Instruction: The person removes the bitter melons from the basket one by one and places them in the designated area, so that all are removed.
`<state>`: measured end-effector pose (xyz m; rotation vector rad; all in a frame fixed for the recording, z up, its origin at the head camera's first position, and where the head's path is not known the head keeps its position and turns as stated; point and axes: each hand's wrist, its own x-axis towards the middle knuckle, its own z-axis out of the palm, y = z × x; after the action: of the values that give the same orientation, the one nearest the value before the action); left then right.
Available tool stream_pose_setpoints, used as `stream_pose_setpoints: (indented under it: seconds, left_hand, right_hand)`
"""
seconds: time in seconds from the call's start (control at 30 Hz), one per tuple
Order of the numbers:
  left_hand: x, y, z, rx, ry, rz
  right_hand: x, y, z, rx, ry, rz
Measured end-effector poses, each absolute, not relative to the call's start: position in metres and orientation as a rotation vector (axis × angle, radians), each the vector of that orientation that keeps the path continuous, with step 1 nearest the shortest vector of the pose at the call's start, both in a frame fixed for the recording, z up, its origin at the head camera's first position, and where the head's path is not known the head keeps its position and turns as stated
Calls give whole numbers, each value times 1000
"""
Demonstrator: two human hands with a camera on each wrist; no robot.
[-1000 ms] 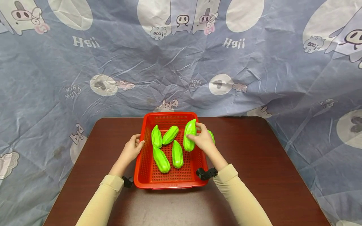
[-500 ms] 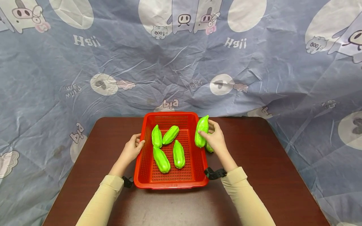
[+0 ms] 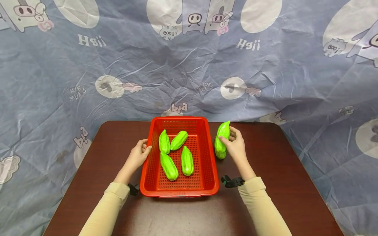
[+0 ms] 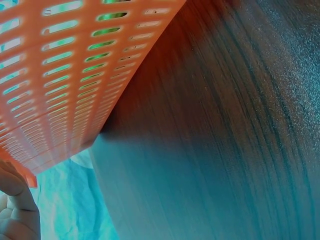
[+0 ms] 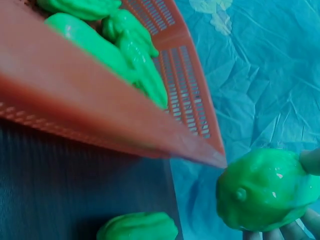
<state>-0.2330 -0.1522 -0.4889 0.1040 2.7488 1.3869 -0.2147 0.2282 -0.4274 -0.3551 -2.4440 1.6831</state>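
My left hand (image 3: 137, 156) grips the left rim of a red perforated plastic basket (image 3: 180, 193), thumb over the edge. In the left wrist view, the basket's slotted side wall (image 4: 65, 90) fills the upper left, with curled fingers (image 4: 20, 210) at the edge. Just right of the basket, my right hand (image 3: 238, 147) holds a glossy bright green ridged gourd (image 3: 223, 131) with a pointed tip, off the table. A similar gourd (image 5: 137, 227) lies below it on the table, partly hidden in the head view. Several more gourds (image 3: 187, 161) lie spread inside the basket.
The basket stands on a dark brown wooden table (image 3: 271, 170). Behind and beside the table hangs a wrinkled blue-grey cloth (image 3: 183, 72) printed with cartoon pigs. A black wrist strap (image 3: 232, 182) sits on the right wrist, close to the basket's front right corner.
My right hand has carried the gourd from above the basket's right part, over the rim, to the right outside it. The left hand stays on the rim.
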Motion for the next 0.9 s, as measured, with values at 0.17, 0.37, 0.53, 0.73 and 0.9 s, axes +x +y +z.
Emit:
stream_pose_setpoints:
  seconds: [0.17, 0.37, 0.53, 0.73, 0.9]
  left_hand:
    - [-233, -153, -489, 105, 2741, 1397]
    - [-233, -153, -488, 103, 2745, 1409]
    - [-233, -153, -488, 104, 2745, 1418]
    - [-233, -153, -489, 103, 2753, 1416]
    - [-233, -152, -490, 111, 2763, 1414]
  right_hand:
    - [-216, 235, -434, -385, -2396, 1651]
    - [-219, 245, -446, -434, -2368, 1619]
    - [-220, 251, -452, -478, -2385, 1558]
    - [-221, 259, -462, -521, -2466, 1475]
    - [-223, 266, -472, -522, -2511, 1406]
